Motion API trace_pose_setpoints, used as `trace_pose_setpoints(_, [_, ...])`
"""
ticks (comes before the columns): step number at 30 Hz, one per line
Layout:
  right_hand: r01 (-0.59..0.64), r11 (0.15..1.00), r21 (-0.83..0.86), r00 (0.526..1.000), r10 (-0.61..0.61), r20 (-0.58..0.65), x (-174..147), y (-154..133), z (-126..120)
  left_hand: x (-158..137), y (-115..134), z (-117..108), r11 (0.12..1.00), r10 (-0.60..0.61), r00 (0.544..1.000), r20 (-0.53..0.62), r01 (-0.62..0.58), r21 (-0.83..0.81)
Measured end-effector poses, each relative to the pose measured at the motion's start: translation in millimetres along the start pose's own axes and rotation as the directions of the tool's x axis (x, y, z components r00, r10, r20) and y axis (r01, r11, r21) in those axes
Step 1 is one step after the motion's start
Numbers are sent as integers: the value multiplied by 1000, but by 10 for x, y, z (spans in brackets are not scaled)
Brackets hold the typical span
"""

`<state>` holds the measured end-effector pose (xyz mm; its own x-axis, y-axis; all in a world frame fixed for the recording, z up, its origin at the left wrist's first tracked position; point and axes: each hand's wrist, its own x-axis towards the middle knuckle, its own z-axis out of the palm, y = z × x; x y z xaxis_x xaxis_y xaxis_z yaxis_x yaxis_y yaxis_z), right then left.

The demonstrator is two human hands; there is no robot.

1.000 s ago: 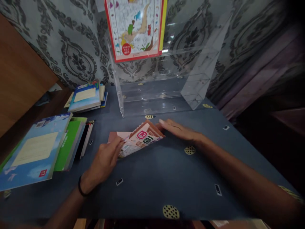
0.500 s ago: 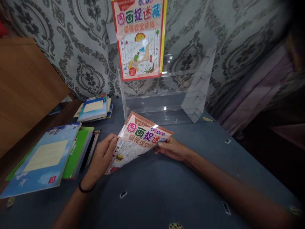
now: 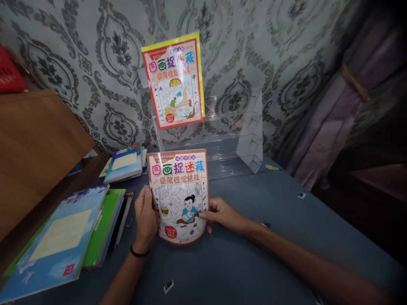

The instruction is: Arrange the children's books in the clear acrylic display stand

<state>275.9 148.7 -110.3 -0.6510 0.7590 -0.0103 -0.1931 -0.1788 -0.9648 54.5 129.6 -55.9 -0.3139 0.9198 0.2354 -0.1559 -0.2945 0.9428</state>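
Observation:
Between my hands is an orange-bordered picture book, held upright with its cover towards me and its lower part bowed. My left hand is closed on the book's left edge, a black band round the wrist. On the right edge, my right hand grips with the thumb over the cover and the other fingers partly behind. Just beyond stands a clear acrylic rack with several tiers. A similar book with a red and yellow border rests on its upper left.
At the left lies a stack of books with a blue one on top and a green one under it. Behind it is a smaller book pile. A wooden panel borders the dark blue tabletop; a curtain hangs right.
The held book has turned from tilted to upright, its whole cover now showing. My right hand has shifted down to the book's right edge. The camera view has tilted upward.

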Motion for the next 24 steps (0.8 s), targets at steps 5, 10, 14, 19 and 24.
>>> trace_pose_setpoints(5, [25, 998, -65, 1000, -25, 1, 5, -11, 64, -10, -81, -60, 999, -42, 994, -99, 40, -24])
trace_pose_setpoints(10, [51, 993, -104, 999, -53, -12, -13, -22, 121, -18, -135, -88, 995, -82, 991, -109, 76, -59])
trace_pose_setpoints(14, [53, 985, -163, 998, -59, -33, -34, -29, 139, -28, -140, -94, 996, -66, 998, -22, 64, -61])
trace_pose_setpoints(19, [70, 976, -205, 997, -76, -18, -66, -50, 174, -15, -58, -102, 999, -45, 999, -19, 45, 0])
trace_pose_setpoints(24, [73, 984, -162, 997, -66, 48, -111, -130, 202, 1, 17, -142, 989, -150, 986, 67, 150, 1])
